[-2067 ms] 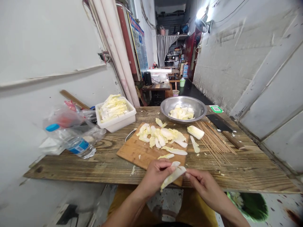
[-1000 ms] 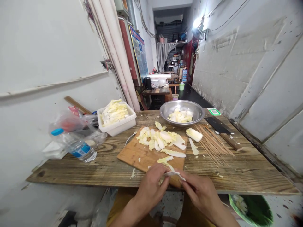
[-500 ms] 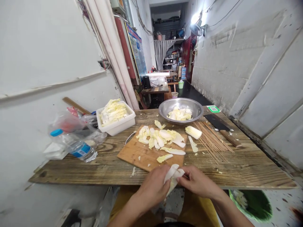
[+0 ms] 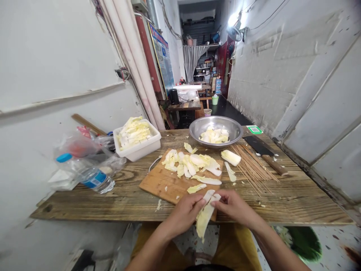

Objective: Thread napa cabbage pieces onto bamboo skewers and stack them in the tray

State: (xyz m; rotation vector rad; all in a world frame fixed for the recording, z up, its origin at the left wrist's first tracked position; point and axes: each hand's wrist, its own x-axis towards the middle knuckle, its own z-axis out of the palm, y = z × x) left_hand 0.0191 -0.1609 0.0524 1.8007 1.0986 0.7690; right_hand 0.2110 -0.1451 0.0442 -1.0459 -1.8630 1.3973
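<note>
Both the left hand [image 4: 187, 211] and the right hand [image 4: 234, 207] sit low in my head feed, pinched on pale cabbage strips [image 4: 205, 218] over the near edge of the cutting board [image 4: 158, 184]. Beyond them I see more cabbage leaves [image 4: 191, 162] piled on that board, a steel bowl [image 4: 196, 128] farther back, and skewers [image 4: 250, 168] lying beside the cleaver [image 4: 260, 147] to the right.

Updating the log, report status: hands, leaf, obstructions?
Left hand, right hand: pinching cabbage leaf. Yellow end hanging at near edge of cutting board. Loose strip on board just beyond hands; cleaver aside.
</note>
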